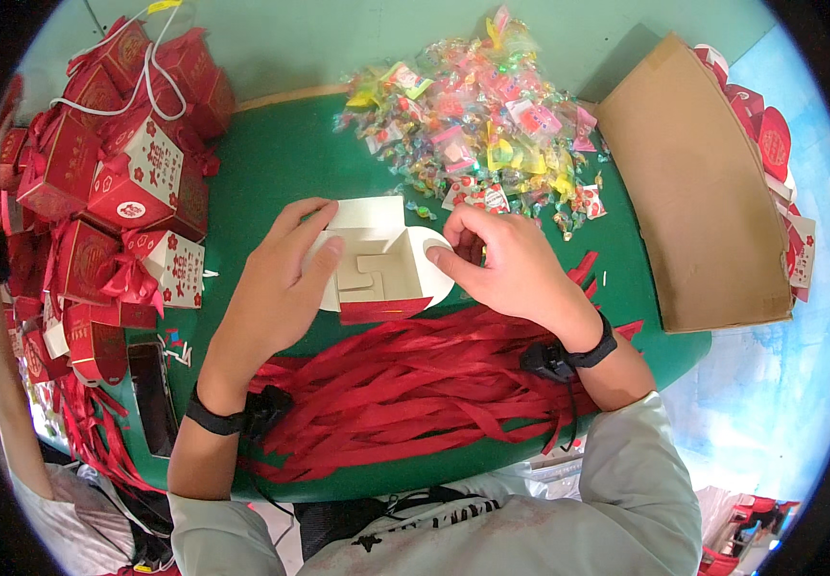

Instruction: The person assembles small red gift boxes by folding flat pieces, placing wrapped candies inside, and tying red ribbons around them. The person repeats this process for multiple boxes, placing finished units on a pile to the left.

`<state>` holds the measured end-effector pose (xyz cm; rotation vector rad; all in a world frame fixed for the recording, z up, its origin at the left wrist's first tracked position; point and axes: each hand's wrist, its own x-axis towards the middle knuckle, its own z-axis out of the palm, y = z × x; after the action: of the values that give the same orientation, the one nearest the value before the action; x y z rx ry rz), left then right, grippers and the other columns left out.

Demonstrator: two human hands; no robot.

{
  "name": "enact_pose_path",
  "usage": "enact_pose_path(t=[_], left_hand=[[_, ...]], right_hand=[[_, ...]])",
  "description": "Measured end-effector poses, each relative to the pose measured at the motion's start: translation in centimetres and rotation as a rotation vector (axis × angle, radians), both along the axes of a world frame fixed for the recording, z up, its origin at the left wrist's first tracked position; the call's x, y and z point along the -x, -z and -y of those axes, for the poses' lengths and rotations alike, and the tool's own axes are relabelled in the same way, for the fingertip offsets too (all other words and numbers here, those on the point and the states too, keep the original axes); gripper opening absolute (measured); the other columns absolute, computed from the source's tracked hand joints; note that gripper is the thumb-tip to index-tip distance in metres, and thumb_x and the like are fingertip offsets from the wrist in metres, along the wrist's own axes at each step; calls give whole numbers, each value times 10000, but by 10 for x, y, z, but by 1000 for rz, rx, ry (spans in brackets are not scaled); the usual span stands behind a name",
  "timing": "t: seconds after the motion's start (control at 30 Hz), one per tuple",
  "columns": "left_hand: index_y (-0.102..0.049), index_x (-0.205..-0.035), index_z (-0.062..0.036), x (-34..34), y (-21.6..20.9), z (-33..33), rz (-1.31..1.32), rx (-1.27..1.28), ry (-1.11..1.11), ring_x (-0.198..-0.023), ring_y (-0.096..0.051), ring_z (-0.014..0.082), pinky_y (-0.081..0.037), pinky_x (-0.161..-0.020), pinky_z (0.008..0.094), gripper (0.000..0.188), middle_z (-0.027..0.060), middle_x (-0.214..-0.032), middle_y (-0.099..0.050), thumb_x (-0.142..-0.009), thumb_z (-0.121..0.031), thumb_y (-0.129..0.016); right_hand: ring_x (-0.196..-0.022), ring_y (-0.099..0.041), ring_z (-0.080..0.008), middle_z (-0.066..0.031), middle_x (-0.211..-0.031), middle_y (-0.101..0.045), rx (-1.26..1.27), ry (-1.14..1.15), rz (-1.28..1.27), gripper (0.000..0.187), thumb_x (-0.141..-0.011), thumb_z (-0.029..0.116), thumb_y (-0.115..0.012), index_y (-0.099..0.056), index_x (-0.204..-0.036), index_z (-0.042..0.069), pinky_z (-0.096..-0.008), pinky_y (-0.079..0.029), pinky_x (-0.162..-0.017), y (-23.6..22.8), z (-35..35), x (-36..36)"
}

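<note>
In front of me is a small paper gift box [386,309], red outside and white inside, with its top flaps folded outward. Nothing shows inside it except the folded bottom panels. My left hand [271,283] grips the box's left side, thumb at the rim and fingers stretched along the outer side. At the right rounded flap, my right hand [521,264] pinches with thumb and curled fingers. A pile of long red ribbons [415,394] lies between my forearms, just nearer than the box.
Loose wrapped candies [492,125] are heaped at the far side of the green table [281,144]. Stacked red gift boxes [60,173] crowd the left, near a dark phone [153,398]. A brown cardboard carton [703,202] stands right. Another person's arm [2,374] shows far left.
</note>
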<state>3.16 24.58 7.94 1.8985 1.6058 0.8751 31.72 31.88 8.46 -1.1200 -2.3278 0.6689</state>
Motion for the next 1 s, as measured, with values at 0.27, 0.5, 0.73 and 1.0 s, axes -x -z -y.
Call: enact_pose_path(t=[0.27,0.5,0.73,1.0], left_hand=[[-343,-1689,88,10,0,-3,-337,-112,251,-1608,-403,444,-333,-1334,495,1330,268,-1771,-355,-737,-624,-940],[-439,-1629,41,9,-1,-1,-246,-61,266,-1525,-494,436,-401,-1280,498,1237,252,-1655,-488,-656,-480,-998],[-553,-1512,-26,1,0,-3,-186,-99,261,-1291,-634,435,-499,-1133,504,978,213,-1368,-673,-697,-345,-989],[-583,-1424,-24,6,-18,3,-273,-113,156,-1293,-642,428,-531,-1096,490,875,218,-1366,-671,-721,-348,-991]], right_hand=[[-752,-745,-358,-141,-810,-747,110,30,100,323,-1031,375,-761,-703,-967,63,-470,-562,-670,-5,-1,0],[-686,-726,-268,-107,-782,-743,98,-24,176,370,-1069,404,-738,-685,-965,53,-389,-534,-635,-8,-3,-2],[-751,-714,-172,-86,-839,-760,73,88,95,271,-1043,315,-789,-745,-1071,49,-353,-553,-699,-20,-29,-29],[-804,-779,-255,-130,-916,-805,106,142,71,316,-1039,382,-768,-767,-1124,78,-400,-590,-736,-32,-52,-67]])
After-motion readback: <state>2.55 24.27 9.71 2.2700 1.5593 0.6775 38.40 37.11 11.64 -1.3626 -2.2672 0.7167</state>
